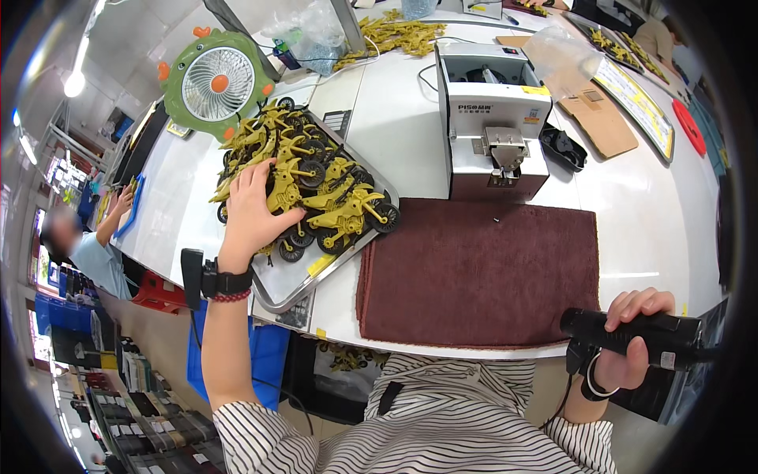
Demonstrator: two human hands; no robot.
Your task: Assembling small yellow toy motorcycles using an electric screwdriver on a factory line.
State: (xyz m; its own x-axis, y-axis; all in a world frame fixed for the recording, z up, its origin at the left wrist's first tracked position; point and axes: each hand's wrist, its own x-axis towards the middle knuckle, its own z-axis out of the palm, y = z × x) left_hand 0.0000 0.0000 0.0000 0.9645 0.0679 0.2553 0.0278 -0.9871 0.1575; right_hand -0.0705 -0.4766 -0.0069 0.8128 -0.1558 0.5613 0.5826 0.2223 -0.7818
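Observation:
A metal tray (286, 299) at the left holds a pile of yellow-green toy motorcycles (345, 207) with black wheels. My left hand (257, 207) lies on the near left side of this pile, fingers and thumb spread over the toys. It appears to touch some of them without closing on any. At the right, my right hand (636, 336) is wrapped round a black electric screwdriver (586, 325), held level beside the mat's near right corner. The tool's far end is dark at the picture's rim. A brown cloth mat (482, 272) lies between my hands, with a small screw (496, 220) on it.
Behind the mat stands a white and grey screw feeder (493, 118). A green fan (217, 81) stands behind the tray. More yellow parts (395, 35) lie at the back, and cardboard (600, 126) at the right. A blue bin (268, 355) sits below the table. Another person (95, 253) sits at the left.

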